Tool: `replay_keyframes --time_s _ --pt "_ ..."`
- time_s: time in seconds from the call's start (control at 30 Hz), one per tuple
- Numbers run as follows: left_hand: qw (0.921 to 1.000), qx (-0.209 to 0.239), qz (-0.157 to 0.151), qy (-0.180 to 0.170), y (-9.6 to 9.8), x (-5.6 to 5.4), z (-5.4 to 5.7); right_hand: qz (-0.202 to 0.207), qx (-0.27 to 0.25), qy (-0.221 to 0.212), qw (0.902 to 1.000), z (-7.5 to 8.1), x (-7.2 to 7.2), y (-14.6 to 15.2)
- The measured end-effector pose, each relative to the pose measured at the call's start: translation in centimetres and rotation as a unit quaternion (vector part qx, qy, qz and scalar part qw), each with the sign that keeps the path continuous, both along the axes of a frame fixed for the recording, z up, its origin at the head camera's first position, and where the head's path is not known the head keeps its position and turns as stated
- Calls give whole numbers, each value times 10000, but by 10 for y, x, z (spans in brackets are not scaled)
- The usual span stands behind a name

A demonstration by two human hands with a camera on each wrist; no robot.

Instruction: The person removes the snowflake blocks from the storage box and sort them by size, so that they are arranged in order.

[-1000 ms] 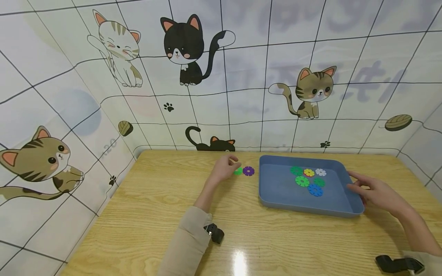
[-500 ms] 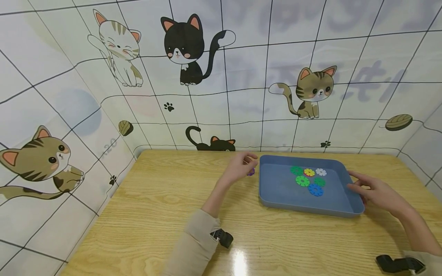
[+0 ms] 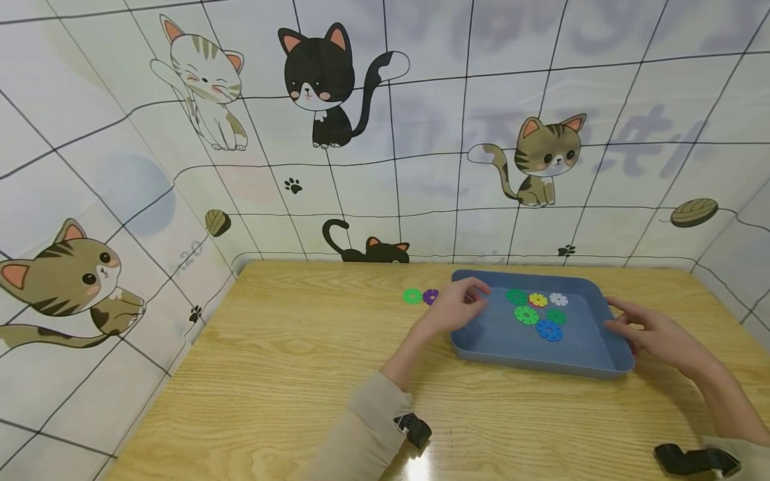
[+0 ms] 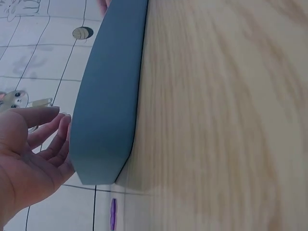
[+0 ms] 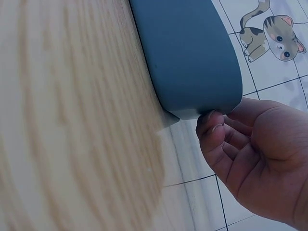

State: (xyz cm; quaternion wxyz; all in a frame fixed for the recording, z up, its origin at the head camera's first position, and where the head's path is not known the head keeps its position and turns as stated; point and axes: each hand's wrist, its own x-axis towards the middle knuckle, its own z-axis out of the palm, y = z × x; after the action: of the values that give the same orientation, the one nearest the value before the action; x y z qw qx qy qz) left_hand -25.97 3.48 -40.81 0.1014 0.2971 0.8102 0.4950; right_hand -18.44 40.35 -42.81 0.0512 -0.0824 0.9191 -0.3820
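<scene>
My left hand [image 3: 457, 306] hovers over the left rim of a blue-grey tray [image 3: 493, 344], fingers loosely bent. In the left wrist view, the left hand [image 4: 33, 154] shows nothing plainly between its thumb and fingers. At the tray's right side, my right hand [image 3: 658, 337] grips the rim. The right wrist view has the right hand [image 5: 260, 149] with fingertips against the tray's outer wall [image 5: 192, 57]. Inside the tray lie several notched plastic discs, among them a blue disc [image 3: 549, 330], a light green disc [image 3: 526, 315], a yellow disc [image 3: 538, 300] and a white disc [image 3: 559, 299].
Left of the tray, a bright green disc [image 3: 412, 296] and a purple disc [image 3: 430, 296] lie on the wooden table [image 3: 271, 374]. The hand partly covers the purple one. Behind the table rises a cat-patterned wall covering [image 3: 421, 167].
My left hand has moved right, from over the green disc, past the purple disc, to above the tray's left rim. Both loose discs stay on the table. The right hand has kept still.
</scene>
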Motion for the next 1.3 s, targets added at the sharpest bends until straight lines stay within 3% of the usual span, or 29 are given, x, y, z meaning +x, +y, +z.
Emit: replay_keyframes --time_s 0.17,0.53,0.8,0.93,1.13,1.3 --pt "9995 -238 -124 178 15 3 -4 -19 24 6 10000 0 -1 0" --pt "9980 -631 -22 82 48 2 -17 53 -128 -1 9999 -3 -1 3" --pt "9951 -897 417 68 68 0 -24 79 -159 35 9998 -3 -1 2" --pt "9884 -1291 769 201 78 0 -26 59 -56 96 9999 -3 0 3" --pt "9724 -1910 1297 331 87 3 -27 55 -26 120 9999 0 1 1" --pt "9667 -2110 1379 444 90 3 -30 48 12 110 9999 1 1 0"
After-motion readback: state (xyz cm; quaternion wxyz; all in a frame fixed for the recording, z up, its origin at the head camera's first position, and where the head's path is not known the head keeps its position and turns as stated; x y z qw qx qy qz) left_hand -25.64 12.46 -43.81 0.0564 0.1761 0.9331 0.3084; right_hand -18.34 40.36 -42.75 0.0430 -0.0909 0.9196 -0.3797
